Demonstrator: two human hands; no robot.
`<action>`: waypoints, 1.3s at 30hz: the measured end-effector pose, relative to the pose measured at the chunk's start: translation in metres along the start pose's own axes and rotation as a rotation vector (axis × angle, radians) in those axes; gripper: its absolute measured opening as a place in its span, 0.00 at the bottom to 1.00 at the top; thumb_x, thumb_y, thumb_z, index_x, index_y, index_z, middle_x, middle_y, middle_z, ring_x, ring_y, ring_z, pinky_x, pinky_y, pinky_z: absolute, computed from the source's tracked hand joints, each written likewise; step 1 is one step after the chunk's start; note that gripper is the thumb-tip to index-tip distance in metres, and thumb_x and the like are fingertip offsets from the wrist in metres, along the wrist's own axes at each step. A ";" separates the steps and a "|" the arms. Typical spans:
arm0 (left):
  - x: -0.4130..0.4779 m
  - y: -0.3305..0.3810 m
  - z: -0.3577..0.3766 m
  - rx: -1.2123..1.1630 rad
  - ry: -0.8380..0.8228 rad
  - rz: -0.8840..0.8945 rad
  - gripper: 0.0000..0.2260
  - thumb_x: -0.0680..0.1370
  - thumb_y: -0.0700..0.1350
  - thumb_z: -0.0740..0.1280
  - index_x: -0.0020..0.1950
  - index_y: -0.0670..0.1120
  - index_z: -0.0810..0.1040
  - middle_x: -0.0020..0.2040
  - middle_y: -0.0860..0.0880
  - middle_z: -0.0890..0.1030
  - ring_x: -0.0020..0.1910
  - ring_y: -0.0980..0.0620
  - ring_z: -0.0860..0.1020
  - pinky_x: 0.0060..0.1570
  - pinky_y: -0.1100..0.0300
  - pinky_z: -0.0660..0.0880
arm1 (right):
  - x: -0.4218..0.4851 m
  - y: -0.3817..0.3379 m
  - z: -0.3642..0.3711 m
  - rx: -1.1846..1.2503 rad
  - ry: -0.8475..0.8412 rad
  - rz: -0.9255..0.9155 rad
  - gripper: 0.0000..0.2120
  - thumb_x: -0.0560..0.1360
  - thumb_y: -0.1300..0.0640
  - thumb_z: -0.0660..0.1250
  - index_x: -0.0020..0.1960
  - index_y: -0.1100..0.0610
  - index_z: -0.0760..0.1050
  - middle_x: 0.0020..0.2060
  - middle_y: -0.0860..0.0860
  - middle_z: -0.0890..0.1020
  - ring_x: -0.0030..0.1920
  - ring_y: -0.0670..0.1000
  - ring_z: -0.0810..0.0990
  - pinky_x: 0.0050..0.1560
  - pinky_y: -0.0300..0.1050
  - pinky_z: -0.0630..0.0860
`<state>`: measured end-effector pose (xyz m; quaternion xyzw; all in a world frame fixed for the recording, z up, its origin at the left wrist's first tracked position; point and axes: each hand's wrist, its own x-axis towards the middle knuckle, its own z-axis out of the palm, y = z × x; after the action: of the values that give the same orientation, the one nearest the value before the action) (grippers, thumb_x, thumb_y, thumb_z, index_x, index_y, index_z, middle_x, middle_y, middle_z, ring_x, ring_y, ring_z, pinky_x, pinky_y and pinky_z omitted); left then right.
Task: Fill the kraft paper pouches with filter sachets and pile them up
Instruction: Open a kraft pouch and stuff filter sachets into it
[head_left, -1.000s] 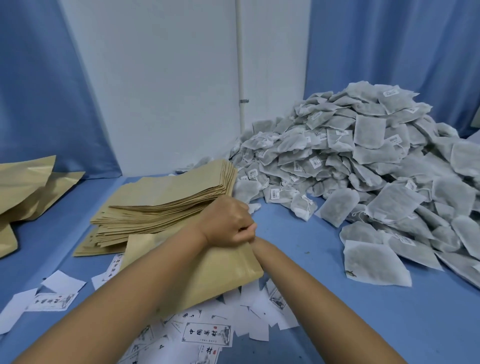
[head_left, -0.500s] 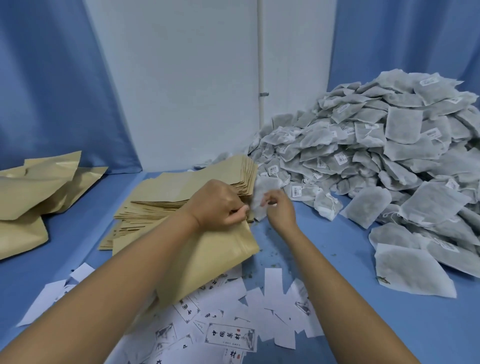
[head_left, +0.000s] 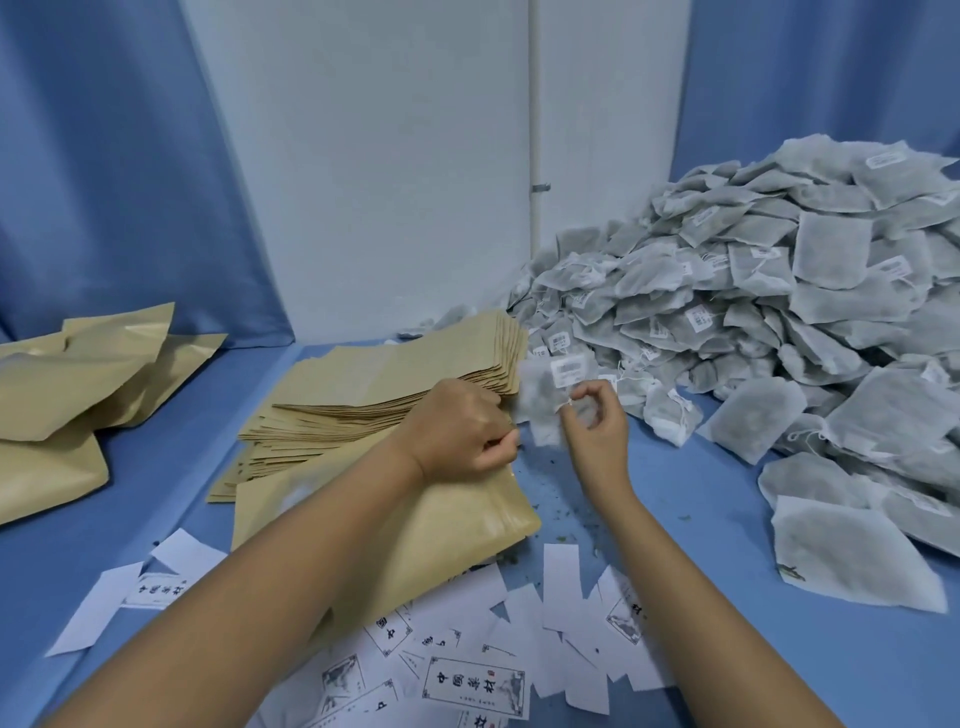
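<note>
Pinching a newly lifted sachet (head_left: 540, 410), right hand (head_left: 597, 441) nears left hand (head_left: 462, 436) gripping pouch (head_left: 447, 525).

blocked right by a tall heap of grey filter sachets (head_left: 779, 312), left by a fanned stack of flat kraft paper pouches (head_left: 363, 384); passable between over bare blue tabletop (head_left: 693, 483), littered nearer with white paper slips (head_left: 561, 597).
</note>
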<state>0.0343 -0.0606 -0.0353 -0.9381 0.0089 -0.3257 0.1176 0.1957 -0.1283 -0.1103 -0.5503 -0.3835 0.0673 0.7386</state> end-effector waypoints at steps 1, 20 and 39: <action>0.001 0.002 -0.001 0.009 0.012 -0.016 0.17 0.72 0.44 0.60 0.22 0.44 0.69 0.21 0.47 0.68 0.21 0.47 0.65 0.22 0.62 0.62 | -0.006 -0.009 -0.003 0.020 -0.104 -0.055 0.11 0.67 0.68 0.62 0.40 0.52 0.70 0.37 0.43 0.74 0.40 0.40 0.72 0.44 0.31 0.69; -0.018 0.011 -0.054 -0.019 -0.010 0.074 0.16 0.73 0.41 0.60 0.24 0.45 0.74 0.23 0.48 0.73 0.23 0.48 0.70 0.27 0.63 0.65 | -0.044 -0.065 0.035 -0.114 -0.302 0.027 0.10 0.73 0.73 0.62 0.41 0.63 0.79 0.44 0.57 0.78 0.46 0.47 0.77 0.46 0.32 0.72; -0.027 0.009 -0.062 -0.142 0.282 -0.198 0.08 0.76 0.45 0.62 0.46 0.42 0.77 0.47 0.48 0.79 0.45 0.47 0.72 0.48 0.48 0.71 | -0.006 -0.116 0.087 0.720 -0.314 0.834 0.10 0.81 0.69 0.52 0.51 0.69 0.72 0.45 0.62 0.79 0.45 0.56 0.82 0.44 0.43 0.80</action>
<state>-0.0247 -0.0800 -0.0065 -0.8854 -0.0441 -0.4625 0.0162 0.0979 -0.1100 -0.0041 -0.3523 -0.1921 0.5605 0.7244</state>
